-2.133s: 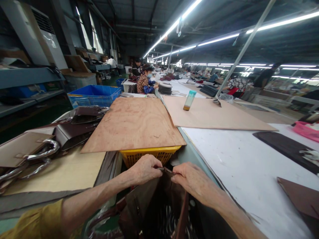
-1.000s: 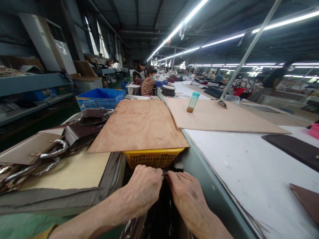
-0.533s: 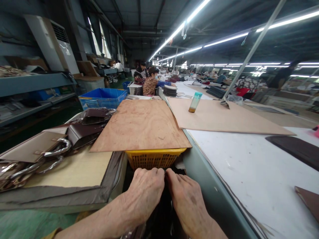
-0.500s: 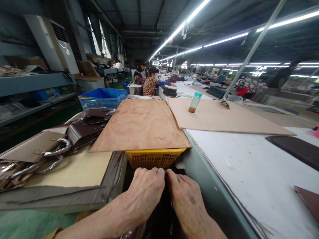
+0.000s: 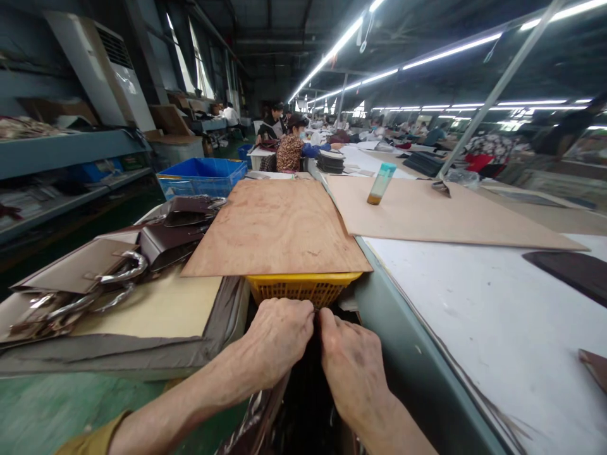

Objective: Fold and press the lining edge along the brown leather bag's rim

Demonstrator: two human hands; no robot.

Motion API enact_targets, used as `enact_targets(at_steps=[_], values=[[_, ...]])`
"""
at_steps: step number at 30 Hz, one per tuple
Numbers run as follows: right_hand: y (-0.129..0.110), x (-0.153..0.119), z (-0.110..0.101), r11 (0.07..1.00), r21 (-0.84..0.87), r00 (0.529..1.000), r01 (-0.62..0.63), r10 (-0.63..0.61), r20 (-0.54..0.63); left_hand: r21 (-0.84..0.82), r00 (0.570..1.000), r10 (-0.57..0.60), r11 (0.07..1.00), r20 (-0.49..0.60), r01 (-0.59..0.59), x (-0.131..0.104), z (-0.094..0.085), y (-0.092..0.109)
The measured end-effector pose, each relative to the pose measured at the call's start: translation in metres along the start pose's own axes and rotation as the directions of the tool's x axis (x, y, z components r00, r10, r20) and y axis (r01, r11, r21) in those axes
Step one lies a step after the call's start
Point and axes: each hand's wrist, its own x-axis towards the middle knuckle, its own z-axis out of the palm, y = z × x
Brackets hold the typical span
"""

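Note:
My left hand [image 5: 283, 332] and my right hand [image 5: 353, 354] are side by side at the bottom middle, fingers curled and closed. Between their fingertips is something dark and tiny that I cannot make out. Below them hangs dark, glossy brown material [image 5: 265, 414], mostly hidden by my hands and arms. Just beyond my knuckles stands a yellow plastic basket [image 5: 303, 287], with a plywood board [image 5: 279, 227] lying over it.
Brown bags with wrapped handles [image 5: 161, 243] lie on the left table. A blue crate [image 5: 202, 177] stands behind. At right, a white-covered table [image 5: 455, 303] holds a tan board [image 5: 441, 212] and a bottle [image 5: 380, 183]. A person in patterned clothes [image 5: 289, 153] sits ahead.
The view has shifted slightly, so the boards and tables sit a little higher and further right or left-shifted edges show. Both hands appear slightly higher, still closed, and more glossy brown material shows beneath them.

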Motion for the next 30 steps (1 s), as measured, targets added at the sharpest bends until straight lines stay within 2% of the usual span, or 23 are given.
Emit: enact_targets(at_steps=[4, 8, 11, 16, 23, 30], values=[[-0.003, 0.010, -0.006, 0.999, -0.048, 0.996, -0.020, 0.025, 0.088, -0.309, 0.998, -0.007, 0.951, 0.059, 0.025, -0.005, -0.018, -0.013], [-0.004, 0.018, -0.006, 0.999, -0.046, 0.991, -0.003, 0.009, 0.132, -0.496, 0.979, -0.116, 0.848, 0.166, 0.185, -0.021, -0.021, -0.025], [-0.006, 0.020, -0.004, 0.999, -0.049, 0.992, -0.011, 0.017, 0.126, -0.471, 0.968, -0.155, 0.851, 0.196, 0.231, -0.038, -0.017, -0.026], [-0.007, 0.022, -0.002, 0.999, -0.046, 0.994, 0.000, 0.005, 0.108, -0.375, 0.955, -0.251, 0.879, 0.159, 0.294, -0.057, -0.011, -0.018], [-0.002, 0.027, -0.003, 0.993, -0.034, 0.988, 0.117, -0.112, 0.109, -0.449, 0.945, -0.266, 0.833, 0.190, 0.325, -0.060, -0.009, -0.018], [-0.006, 0.038, -0.011, 0.985, 0.067, 0.964, 0.162, -0.172, 0.204, -0.424, 0.937, -0.332, 0.837, 0.109, 0.346, -0.062, 0.000, -0.017]])
